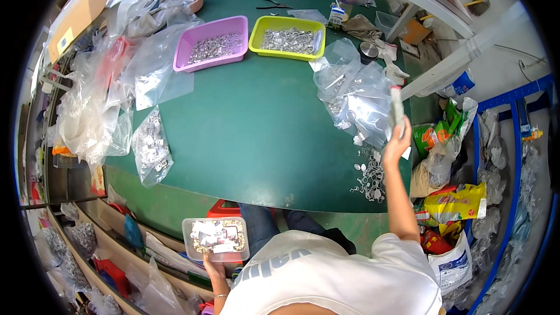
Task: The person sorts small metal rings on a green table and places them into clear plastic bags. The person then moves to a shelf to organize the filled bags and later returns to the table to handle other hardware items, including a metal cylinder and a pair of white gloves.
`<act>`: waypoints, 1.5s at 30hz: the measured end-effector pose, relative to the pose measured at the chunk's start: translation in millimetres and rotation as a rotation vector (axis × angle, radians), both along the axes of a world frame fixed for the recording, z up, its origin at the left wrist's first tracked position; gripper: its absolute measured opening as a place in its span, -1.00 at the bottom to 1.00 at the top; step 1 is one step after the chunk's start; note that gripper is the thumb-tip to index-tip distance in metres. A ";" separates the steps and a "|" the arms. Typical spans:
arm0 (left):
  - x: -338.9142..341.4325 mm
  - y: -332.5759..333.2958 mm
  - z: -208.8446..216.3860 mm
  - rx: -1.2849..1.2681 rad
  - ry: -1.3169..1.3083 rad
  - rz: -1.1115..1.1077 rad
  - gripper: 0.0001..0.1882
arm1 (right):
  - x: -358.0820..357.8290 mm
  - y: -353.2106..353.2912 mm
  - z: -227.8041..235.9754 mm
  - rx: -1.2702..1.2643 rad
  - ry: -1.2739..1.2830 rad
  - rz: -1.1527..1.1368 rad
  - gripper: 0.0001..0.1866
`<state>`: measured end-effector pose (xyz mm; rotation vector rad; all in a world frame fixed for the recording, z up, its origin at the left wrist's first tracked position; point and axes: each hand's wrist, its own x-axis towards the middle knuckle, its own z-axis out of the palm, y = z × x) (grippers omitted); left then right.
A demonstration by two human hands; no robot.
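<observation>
My left hand [214,266] is closed on the near edge of a clear plastic box [186,238], held low off the table's near side. Inside the box lie white paper slips [217,234] and small gold-coloured pieces. At the table's right edge, my right hand [397,143] grips a pale, tube-shaped thing with a red end [397,108]; its exact kind does not show. Just left of that hand are clear plastic bags [364,105] with small metal parts in them. A pile of loose metal rings and small parts [370,178] lies nearer to me on the green table [245,128].
A purple tray [182,52] and a yellow-green tray [256,41] of metal parts stand toward the back, with pliers [275,4] behind. A filled bag [153,149] and heaped plastic bags [90,116] lie left. A white post [434,76] and blue rack [513,186] flank the right.
</observation>
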<state>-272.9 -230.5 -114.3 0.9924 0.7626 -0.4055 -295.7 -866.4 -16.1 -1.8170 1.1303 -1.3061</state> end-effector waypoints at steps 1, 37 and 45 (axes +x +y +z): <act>3.6 -4.1 10.6 0.013 -0.006 -0.008 -0.66 | -5.1 -23.6 -3.3 -0.047 0.005 -0.033 -0.67; 204.8 -771.9 168.3 -0.051 -0.535 -0.921 -0.64 | 5.6 8.7 -104.2 -0.040 0.936 0.175 -0.48; 253.2 -849.0 155.8 0.174 -0.667 -1.006 -0.71 | -5.0 -5.0 -129.9 -0.160 0.985 0.096 -0.66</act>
